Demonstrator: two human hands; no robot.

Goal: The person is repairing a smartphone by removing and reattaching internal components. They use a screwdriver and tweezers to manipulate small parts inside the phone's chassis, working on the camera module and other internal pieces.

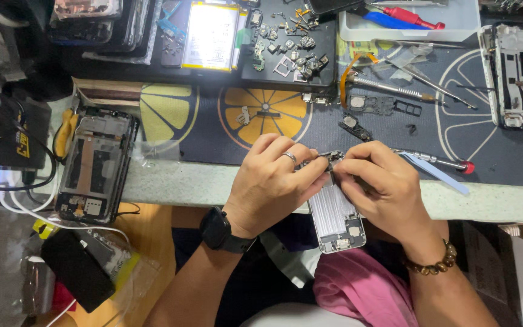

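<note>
Over surface edge with dark citrus-print mat: silver phone frame pinched at its top between left hand fingers and right hand fingers, red-tipped screwdriver just beside, second opened phone well left.

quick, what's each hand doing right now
Left hand: closed on the top of the opened phone frame.
Right hand: closed, fingers pinched at the same top edge.

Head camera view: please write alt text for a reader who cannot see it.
Both hands, left hand and right hand, hold an opened silver phone frame at the edge of a work mat printed with citrus slices. Another dismantled phone lies left; small parts behind.
</note>
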